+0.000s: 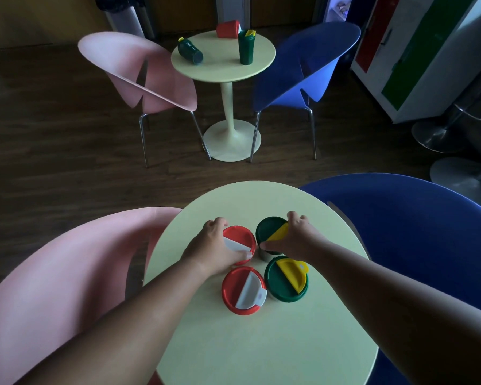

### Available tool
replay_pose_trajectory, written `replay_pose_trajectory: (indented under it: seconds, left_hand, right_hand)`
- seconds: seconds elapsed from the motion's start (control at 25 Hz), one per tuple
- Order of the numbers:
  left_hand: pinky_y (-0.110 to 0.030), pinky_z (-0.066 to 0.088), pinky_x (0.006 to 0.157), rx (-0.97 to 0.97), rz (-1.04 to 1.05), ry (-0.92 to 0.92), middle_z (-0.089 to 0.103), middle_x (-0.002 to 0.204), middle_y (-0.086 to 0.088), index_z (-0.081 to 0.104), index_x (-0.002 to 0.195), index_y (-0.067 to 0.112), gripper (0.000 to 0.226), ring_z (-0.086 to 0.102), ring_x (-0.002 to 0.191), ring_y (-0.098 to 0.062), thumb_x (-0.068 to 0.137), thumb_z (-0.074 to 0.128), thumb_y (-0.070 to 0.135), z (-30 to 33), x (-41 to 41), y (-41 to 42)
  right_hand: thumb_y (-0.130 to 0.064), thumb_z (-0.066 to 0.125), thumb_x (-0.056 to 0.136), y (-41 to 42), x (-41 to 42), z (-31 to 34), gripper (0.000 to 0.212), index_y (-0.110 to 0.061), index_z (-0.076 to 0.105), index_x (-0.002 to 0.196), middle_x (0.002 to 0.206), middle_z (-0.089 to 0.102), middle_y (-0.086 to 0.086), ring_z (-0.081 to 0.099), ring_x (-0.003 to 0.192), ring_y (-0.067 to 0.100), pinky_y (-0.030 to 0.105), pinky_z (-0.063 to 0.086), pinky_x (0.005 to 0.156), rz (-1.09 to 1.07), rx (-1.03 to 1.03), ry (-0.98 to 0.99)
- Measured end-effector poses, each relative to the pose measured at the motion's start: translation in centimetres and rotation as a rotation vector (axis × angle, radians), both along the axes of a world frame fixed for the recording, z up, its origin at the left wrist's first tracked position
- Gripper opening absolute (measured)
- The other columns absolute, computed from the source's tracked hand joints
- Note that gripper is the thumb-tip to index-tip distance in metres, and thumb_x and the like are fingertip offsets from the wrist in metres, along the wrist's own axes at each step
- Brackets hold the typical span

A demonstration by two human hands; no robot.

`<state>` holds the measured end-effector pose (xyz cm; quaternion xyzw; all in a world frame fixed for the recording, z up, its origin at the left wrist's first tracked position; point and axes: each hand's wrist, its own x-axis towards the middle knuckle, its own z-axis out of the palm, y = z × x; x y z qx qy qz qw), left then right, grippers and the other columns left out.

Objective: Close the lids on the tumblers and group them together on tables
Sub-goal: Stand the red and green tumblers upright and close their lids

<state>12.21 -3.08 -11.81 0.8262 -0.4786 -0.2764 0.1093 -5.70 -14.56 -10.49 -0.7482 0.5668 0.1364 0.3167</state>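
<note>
Near table [261, 343], left to right: rear red tumbler [240, 240], lid shut, gripped by the left hand [214, 247], fingers curled around its side; front red tumbler [243, 291], lid shut; rear green tumbler [270, 232], gripped by the right hand [292, 240]; front green tumbler [286, 279], yellow flap shut. All four are clustered, nearly touching. On the far table [222, 66], three more tumblers are seen.

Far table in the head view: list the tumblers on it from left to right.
Lying dark green tumbler → tipped red tumbler → upright green tumbler, all on the far table.
</note>
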Motion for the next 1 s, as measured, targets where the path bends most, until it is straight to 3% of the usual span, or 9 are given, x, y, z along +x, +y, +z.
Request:
replay_pose_trajectory:
  seconds: [0.08, 0.16, 0.28, 0.44, 0.56, 0.68, 0.84, 1.0]
  left_hand:
    - [-0.032, 0.045, 0.088, 0.021, 0.032, -0.030, 0.046, 0.137, -0.001, 0.039, 0.138, 0.024, 0.095, 0.054, 0.119, -0.022, 0.063, 0.080, 0.066, -0.1, -0.8, 0.2]
    - [-0.032, 0.045, 0.086, 0.006, 0.020, -0.050, 0.047, 0.136, -0.001, 0.040, 0.137, 0.022, 0.091, 0.054, 0.118, -0.023, 0.065, 0.079, 0.063, -0.2, -1.2, 0.2]
    - [-0.032, 0.044, 0.097, -0.003, -0.083, -0.031, 0.042, 0.144, 0.002, 0.039, 0.143, 0.024, 0.088, 0.048, 0.128, -0.020, 0.070, 0.080, 0.048, 0.1, -0.3, -0.1]
    - [-0.023, 0.028, 0.112, 0.014, -0.201, 0.160, 0.029, 0.158, 0.005, 0.030, 0.153, 0.027, 0.095, 0.031, 0.143, -0.014, 0.074, 0.082, 0.032, 0.3, 1.1, -0.1]
    - [-0.031, 0.040, 0.103, -0.011, 0.032, 0.142, 0.039, 0.147, 0.002, 0.036, 0.145, 0.027, 0.089, 0.043, 0.131, -0.018, 0.072, 0.080, 0.053, -0.3, 0.3, 0.3]
    - [-0.030, 0.044, 0.088, -0.038, 0.124, 0.078, 0.051, 0.132, 0.001, 0.044, 0.133, 0.022, 0.074, 0.052, 0.116, -0.020, 0.073, 0.079, 0.050, -0.7, -0.4, 0.4]
    - [-0.025, 0.042, 0.088, -0.107, 0.103, 0.137, 0.057, 0.133, 0.001, 0.053, 0.134, 0.024, 0.060, 0.054, 0.115, -0.019, 0.078, 0.075, 0.029, -0.8, 0.0, 0.3]
    - [-0.022, 0.041, 0.085, -0.129, 0.085, 0.151, 0.060, 0.129, 0.005, 0.054, 0.133, 0.028, 0.059, 0.056, 0.110, -0.017, 0.078, 0.076, 0.028, -0.7, 0.4, 0.6]
  right_hand:
    - [-0.070, 0.073, 0.067, 0.4, 0.2, -0.1, 0.096, -0.017, 0.037, 0.138, 0.128, 0.050, 0.007, 0.051, 0.096, 0.022, 0.029, 0.044, 0.064, -0.041, 0.009, 0.012]
    - [-0.065, 0.076, 0.067, 0.5, 0.4, -0.2, 0.093, -0.016, 0.039, 0.137, 0.127, 0.051, 0.006, 0.049, 0.095, 0.021, 0.030, 0.044, 0.066, -0.044, 0.011, -0.017]
    - [-0.054, 0.079, 0.069, 0.0, 0.3, -0.1, 0.097, -0.020, 0.032, 0.147, 0.138, 0.045, 0.006, 0.051, 0.112, 0.025, 0.032, 0.046, 0.077, 0.072, 0.019, -0.042]
    - [-0.040, 0.075, 0.076, -0.5, -0.1, 0.3, 0.100, -0.027, 0.016, 0.155, 0.152, 0.032, 0.006, 0.042, 0.131, 0.030, 0.036, 0.050, 0.091, 0.194, 0.053, -0.067]
    - [-0.050, 0.071, 0.080, -0.1, 0.3, -0.1, 0.093, -0.022, 0.021, 0.154, 0.148, 0.036, 0.010, 0.049, 0.123, 0.029, 0.032, 0.049, 0.082, 0.047, 0.037, -0.090]
    - [-0.052, 0.071, 0.081, 0.3, 0.6, -0.6, 0.081, -0.018, 0.034, 0.145, 0.137, 0.046, 0.010, 0.052, 0.101, 0.023, 0.030, 0.049, 0.073, -0.048, -0.028, -0.074]
    - [-0.034, 0.065, 0.089, -0.2, 0.3, -0.7, 0.065, -0.023, 0.037, 0.147, 0.139, 0.045, 0.008, 0.054, 0.115, 0.028, 0.035, 0.051, 0.083, 0.063, -0.040, -0.134]
    - [-0.018, 0.060, 0.089, -0.7, 0.1, -0.6, 0.060, -0.025, 0.040, 0.145, 0.142, 0.046, 0.005, 0.049, 0.123, 0.027, 0.035, 0.049, 0.091, 0.173, -0.034, -0.172]
